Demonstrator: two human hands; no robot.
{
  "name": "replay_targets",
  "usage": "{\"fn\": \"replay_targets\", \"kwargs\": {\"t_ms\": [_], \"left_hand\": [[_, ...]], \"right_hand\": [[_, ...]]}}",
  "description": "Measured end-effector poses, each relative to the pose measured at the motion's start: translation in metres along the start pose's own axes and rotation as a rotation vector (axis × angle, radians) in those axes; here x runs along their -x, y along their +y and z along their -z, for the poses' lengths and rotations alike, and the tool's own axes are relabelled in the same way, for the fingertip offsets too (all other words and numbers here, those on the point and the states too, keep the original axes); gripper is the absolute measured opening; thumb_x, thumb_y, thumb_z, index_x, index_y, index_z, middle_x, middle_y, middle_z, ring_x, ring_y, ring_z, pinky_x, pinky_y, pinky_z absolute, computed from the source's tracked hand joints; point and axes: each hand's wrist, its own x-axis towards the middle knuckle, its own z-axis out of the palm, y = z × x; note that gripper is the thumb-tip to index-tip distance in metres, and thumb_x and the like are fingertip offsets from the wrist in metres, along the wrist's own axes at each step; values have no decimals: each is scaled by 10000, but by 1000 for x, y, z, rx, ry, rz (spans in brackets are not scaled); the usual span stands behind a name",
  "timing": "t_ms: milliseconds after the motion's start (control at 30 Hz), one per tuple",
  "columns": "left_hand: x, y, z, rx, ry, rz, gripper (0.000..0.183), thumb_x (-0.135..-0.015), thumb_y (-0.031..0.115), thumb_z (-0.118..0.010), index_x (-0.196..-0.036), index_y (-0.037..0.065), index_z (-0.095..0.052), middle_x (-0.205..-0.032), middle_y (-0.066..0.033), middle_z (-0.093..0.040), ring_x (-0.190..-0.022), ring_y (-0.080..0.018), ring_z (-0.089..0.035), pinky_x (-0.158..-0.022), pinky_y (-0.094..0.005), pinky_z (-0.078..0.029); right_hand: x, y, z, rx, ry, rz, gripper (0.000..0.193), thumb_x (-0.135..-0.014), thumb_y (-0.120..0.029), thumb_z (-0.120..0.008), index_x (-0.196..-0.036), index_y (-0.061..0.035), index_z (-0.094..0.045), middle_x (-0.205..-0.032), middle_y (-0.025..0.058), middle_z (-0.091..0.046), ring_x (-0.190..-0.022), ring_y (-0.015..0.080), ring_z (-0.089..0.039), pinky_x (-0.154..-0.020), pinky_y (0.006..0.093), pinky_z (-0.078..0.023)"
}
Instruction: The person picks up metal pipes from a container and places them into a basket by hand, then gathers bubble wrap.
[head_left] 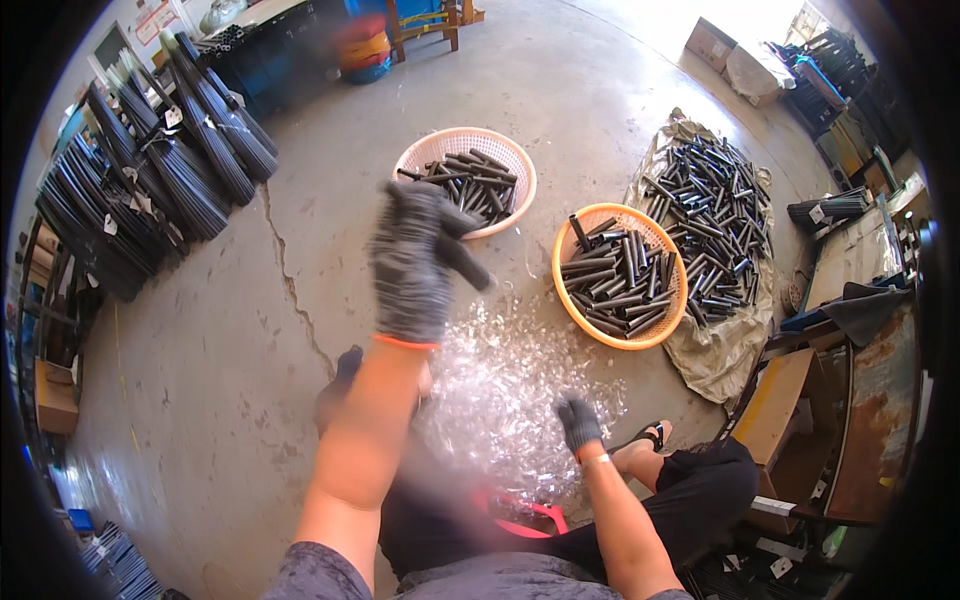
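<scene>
My left hand (412, 262), in a dark grey knitted glove with an orange cuff, is raised in front of the pink plastic basket (528, 165). Motion smears it somewhat, but its fingers stand apart and nothing shows between them. Short black tubes (470, 180) lie inside that basket. Lower down, my right hand (579, 424) wears a similar glove, its fingers curled beside a heap of shiny, clear-looking scraps (510, 385). Whatever it may hold is hidden. Beyond it, an orange basket (562, 290) contains more black tubes (620, 280).
Many black tubes (710, 220) are spread on a beige sheet (712, 355) at right. Bundles of long dark rods (190, 170) lean at far left. An open cardboard box (775, 415) stands near my right knee. A red band-like thing (525, 527) lies between my legs.
</scene>
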Motion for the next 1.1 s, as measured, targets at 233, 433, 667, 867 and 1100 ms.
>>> {"fn": "replay_targets", "kwargs": {"t_ms": [233, 433, 667, 867, 1100], "left_hand": [[1, -9, -3, 27, -19, 26, 180, -921, 211, -547, -950, 34, -563, -759, -61, -595, -698, -163, -585, -690, -314, -506], [6, -16, -11, 14, 61, 152, 193, -922, 222, -548, -922, 29, -557, -759, -54, -568, -707, -164, -575, -719, -329, -506], [-10, -1, 8, 161, -21, -36, 242, -919, 262, -547, -968, 26, -559, -737, -58, -569, -714, -182, -561, -805, -406, -491], [4, -6, -1, 4, -26, 63, 186, -926, 208, -541, -961, 26, -560, -778, -57, -573, -714, -173, -562, -770, -357, -500], [5, -18, -13, -60, -20, 101, 153, -925, 215, -545, -948, 65, -562, -726, -63, -613, -511, -137, -563, -401, -233, -443]], "right_hand": [[-48, -29, 47, 227, 16, -42, 318, -912, -230, -504, -1172, -51, -534, -1084, 191, -610, -833, 324, -640, -707, 412, -509], [-68, -237, 125, -1056, -549, 146, 411, -936, -253, -503, -1271, -27, -432, -755, 85, -596, -476, 132, -518, -433, 235, -410], [7, 60, -8, 255, -299, -506, 319, -875, -256, -471, -1108, -71, -588, -1048, 216, -613, -1060, 353, -560, -867, 433, -436], [-47, -93, 72, -643, -37, -240, 417, -916, -232, -512, -1293, -75, -428, -1181, 153, -551, -786, 246, -554, -636, 322, -461], [-57, -232, 107, -1217, -590, 83, 458, -959, -296, -453, -1322, -23, -392, -977, 101, -610, -464, 83, -438, -429, 209, -357]]}}
